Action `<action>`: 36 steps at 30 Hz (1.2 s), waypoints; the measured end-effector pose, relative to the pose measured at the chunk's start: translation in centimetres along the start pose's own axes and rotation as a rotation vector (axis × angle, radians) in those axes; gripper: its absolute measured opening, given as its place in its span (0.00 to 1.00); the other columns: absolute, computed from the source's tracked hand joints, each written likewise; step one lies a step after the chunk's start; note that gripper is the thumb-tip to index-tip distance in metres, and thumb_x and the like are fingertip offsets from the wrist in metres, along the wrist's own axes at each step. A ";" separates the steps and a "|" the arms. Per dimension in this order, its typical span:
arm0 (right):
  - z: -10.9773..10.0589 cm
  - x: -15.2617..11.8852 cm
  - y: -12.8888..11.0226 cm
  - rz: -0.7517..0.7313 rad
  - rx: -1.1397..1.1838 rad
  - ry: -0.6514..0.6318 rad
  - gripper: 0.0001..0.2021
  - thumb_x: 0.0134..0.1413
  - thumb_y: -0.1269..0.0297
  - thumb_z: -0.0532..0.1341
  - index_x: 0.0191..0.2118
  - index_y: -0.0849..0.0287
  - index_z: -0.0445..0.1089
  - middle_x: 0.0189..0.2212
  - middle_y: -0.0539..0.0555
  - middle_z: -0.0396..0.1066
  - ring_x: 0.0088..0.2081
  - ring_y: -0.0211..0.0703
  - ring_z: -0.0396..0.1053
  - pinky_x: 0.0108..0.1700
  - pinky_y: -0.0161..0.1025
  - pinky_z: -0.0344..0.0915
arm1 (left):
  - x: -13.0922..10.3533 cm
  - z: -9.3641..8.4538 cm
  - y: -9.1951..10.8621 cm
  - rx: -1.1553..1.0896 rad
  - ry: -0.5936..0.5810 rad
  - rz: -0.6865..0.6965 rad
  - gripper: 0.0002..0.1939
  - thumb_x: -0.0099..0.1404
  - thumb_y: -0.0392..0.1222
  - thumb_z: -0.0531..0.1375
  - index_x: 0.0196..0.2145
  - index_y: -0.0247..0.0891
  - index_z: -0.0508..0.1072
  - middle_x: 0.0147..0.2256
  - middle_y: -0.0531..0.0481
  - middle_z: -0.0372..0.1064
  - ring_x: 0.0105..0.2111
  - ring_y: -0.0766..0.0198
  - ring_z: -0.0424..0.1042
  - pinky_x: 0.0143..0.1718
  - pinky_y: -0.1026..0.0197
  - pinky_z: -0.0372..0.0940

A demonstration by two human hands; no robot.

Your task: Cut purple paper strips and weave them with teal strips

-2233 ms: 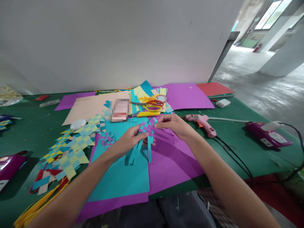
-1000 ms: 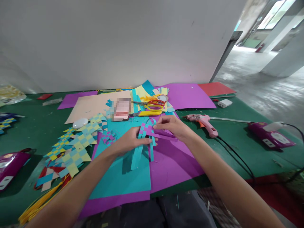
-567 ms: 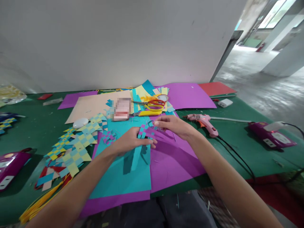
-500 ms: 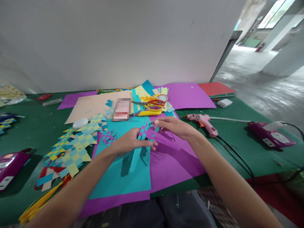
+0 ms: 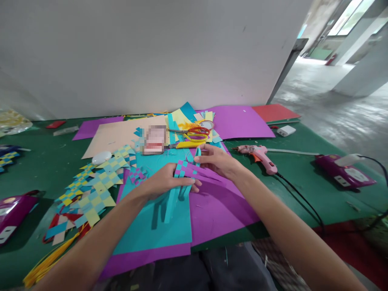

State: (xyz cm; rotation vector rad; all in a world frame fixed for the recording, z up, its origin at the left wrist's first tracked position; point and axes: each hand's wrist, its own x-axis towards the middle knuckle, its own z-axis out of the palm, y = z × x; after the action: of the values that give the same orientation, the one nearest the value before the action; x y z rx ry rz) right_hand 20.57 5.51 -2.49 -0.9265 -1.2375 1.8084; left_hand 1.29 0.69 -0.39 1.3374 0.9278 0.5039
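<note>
Over the teal sheet (image 5: 148, 226) and the purple sheet (image 5: 224, 210), my left hand (image 5: 166, 178) grips a woven piece (image 5: 183, 169) of purple and teal paper strips between thumb and fingers. Loose strip ends hang below it and stretch to the right. Just up and to the right, my right hand (image 5: 216, 159) pinches a curled teal strip (image 5: 197, 155) that stands up beside the weave. A small purple-and-teal checkered piece (image 5: 138, 176) lies left of my left hand.
Scissors (image 5: 197, 132) and a yellow comb-like tool (image 5: 190, 144) lie behind the hands. At right are a pink glue gun (image 5: 262, 157) and a purple power strip (image 5: 345, 171). Yellow-and-blue woven pieces (image 5: 101, 190) and a yellow tassel (image 5: 50, 260) lie at left.
My right hand has shifted slightly, and the teal strip in its fingers now stands up as a loop. The purple strips reach out more visibly below that hand. My left hand has barely moved.
</note>
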 end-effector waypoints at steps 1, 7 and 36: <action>0.0 0.0 0.1 -0.038 -0.076 0.016 0.23 0.32 0.60 0.74 0.35 0.57 0.65 0.24 0.43 0.63 0.26 0.33 0.61 0.28 0.35 0.58 | 0.0 0.0 0.0 -0.014 0.004 -0.001 0.13 0.59 0.45 0.66 0.38 0.32 0.77 0.37 0.40 0.79 0.37 0.52 0.78 0.41 0.54 0.71; -0.1 -0.5 -0.5 -0.208 -0.479 0.039 0.19 0.48 0.50 0.65 0.21 0.59 0.63 0.20 0.46 0.61 0.24 0.33 0.57 0.27 0.35 0.53 | 0.2 0.0 0.1 0.014 0.030 0.000 0.12 0.61 0.45 0.64 0.37 0.31 0.77 0.36 0.40 0.79 0.38 0.53 0.78 0.42 0.55 0.69; -0.1 -1.3 -1.2 -0.202 -0.610 -0.008 0.12 0.49 0.55 0.65 0.29 0.59 0.78 0.25 0.51 0.73 0.27 0.37 0.64 0.28 0.35 0.57 | 0.4 0.1 -0.3 0.010 0.066 -0.020 0.13 0.61 0.47 0.64 0.31 0.32 0.75 0.34 0.41 0.79 0.36 0.55 0.78 0.44 0.54 0.69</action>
State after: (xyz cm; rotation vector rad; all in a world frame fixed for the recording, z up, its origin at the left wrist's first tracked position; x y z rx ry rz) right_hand 21.50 4.73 -1.19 -1.0653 -1.8644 1.2904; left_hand 1.57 0.84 -0.78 1.3254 0.9984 0.5311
